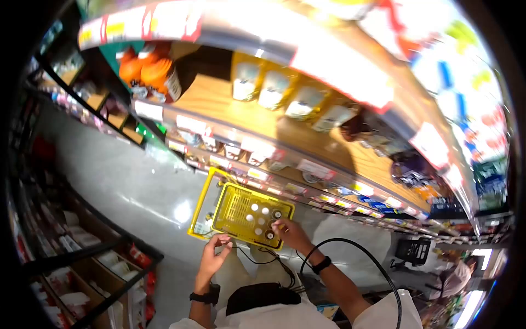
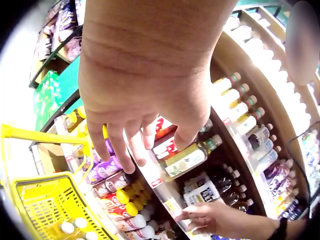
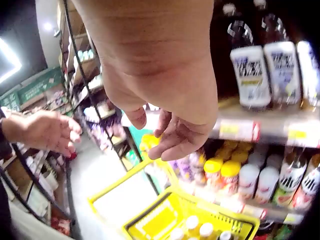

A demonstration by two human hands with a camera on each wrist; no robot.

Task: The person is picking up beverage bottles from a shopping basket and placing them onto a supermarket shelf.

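Below the hands stands a yellow shopping basket (image 1: 260, 195), with a yellow handle frame (image 1: 200, 200) rising at its left end. Several bottles (image 1: 254, 207) stand upright inside, most showing white caps and a few darker ones. My right hand (image 1: 293, 234) hovers over the basket's right end and overlaps it in the head view. Its fingers hang loosely curled and hold nothing in the right wrist view. Near the basket's front left corner is my left hand (image 1: 213, 257), fingers loosely bent and nothing in them.
A long shelf (image 1: 230, 109) of packaged goods runs along the far side, with drink bottles (image 3: 250, 75) and price tags. Another rack (image 1: 82, 263) stands at left. A black cable (image 1: 378, 263) loops beside the right arm. Another person (image 1: 455, 277) is at far right.
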